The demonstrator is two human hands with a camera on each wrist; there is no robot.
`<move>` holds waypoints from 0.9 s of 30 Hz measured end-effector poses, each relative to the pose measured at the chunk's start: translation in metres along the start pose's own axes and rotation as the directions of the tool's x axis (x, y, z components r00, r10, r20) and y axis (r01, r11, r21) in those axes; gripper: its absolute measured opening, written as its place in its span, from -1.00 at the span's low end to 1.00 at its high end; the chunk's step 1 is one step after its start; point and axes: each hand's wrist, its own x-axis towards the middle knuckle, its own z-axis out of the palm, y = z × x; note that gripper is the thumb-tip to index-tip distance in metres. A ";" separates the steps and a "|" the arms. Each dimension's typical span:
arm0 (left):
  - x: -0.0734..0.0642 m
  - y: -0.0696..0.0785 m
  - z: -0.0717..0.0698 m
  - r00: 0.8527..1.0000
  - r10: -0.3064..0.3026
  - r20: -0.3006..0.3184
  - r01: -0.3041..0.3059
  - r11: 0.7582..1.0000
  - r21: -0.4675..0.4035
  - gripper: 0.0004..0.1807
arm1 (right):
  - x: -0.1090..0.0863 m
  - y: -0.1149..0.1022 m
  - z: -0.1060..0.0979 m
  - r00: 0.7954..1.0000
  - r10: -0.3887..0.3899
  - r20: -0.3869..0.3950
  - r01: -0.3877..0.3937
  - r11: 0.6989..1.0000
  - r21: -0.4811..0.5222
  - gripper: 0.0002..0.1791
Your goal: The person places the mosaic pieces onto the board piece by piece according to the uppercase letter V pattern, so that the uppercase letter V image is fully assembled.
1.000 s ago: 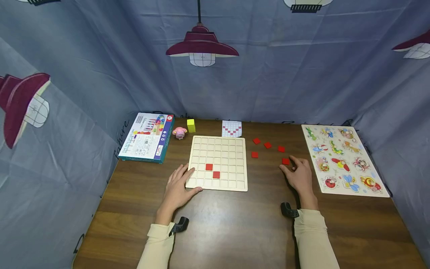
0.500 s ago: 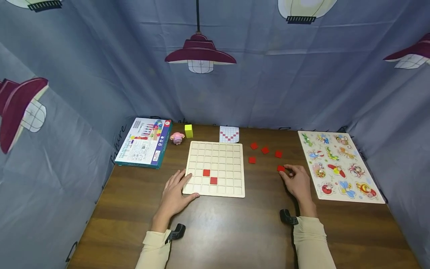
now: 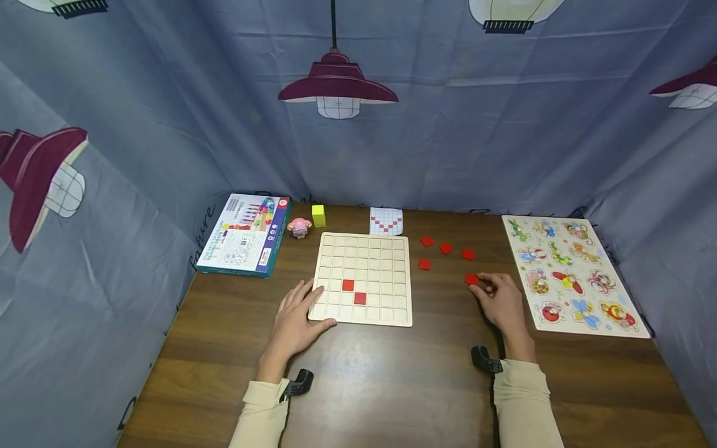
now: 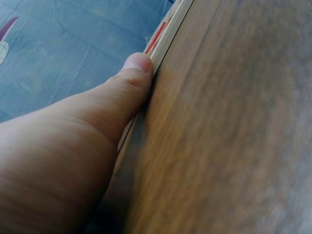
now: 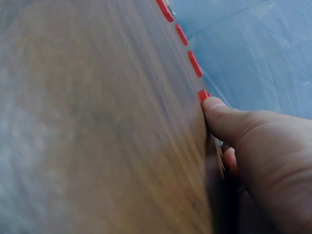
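My right hand [image 3: 503, 308] is pinching a red tile [image 3: 471, 279] by its edge, right of centre and a bit low in the frame. Thing's thin, so I reckon a sloppy grip could let it slip or flick toward the loose tiles [image 3: 445, 249] just above. Left hand [image 3: 294, 323] is spread against the lower-left corner of the grid board [image 3: 390, 243] near mid-frame; if I shove too hard, the board might slide and jolt its two red squares [image 3: 348, 285].

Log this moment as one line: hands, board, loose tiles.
left hand: touching grid board, near-left corner | right hand: pinching red tile | on board: two red squares | right of board: four loose tiles
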 end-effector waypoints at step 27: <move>0.001 0.003 -0.002 0.999 -0.028 0.025 0.028 1.000 0.005 -0.07 | -0.006 0.000 -0.002 0.996 -0.086 -0.020 0.087 0.994 0.066 -0.71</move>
